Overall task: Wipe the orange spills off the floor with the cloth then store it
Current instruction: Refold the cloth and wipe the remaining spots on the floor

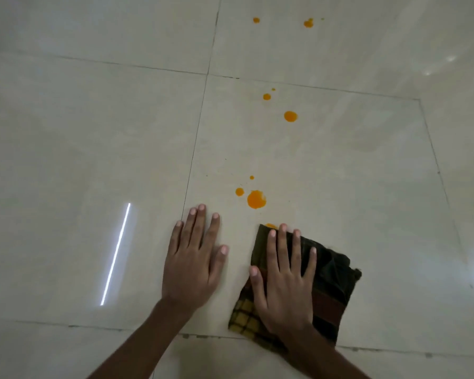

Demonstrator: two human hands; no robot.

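Note:
A dark checked cloth [331,285] with yellow and red stripes lies folded on the pale tiled floor [93,132]. My right hand [285,277] presses flat on top of it, fingers spread. The cloth's far edge partly covers one orange spill [271,225]. Just beyond it sits a large orange spill [256,199] with a smaller drop [239,191] beside it. More orange drops [290,116] lie further away, and two more spots [308,23] mark the far tile. My left hand [195,258] rests flat on the bare floor left of the cloth, holding nothing.
Glossy cream tiles with dark grout lines [197,138] fill the whole view. A bright strip of reflected light [115,254] shows on the floor at the left. No furniture or container is visible.

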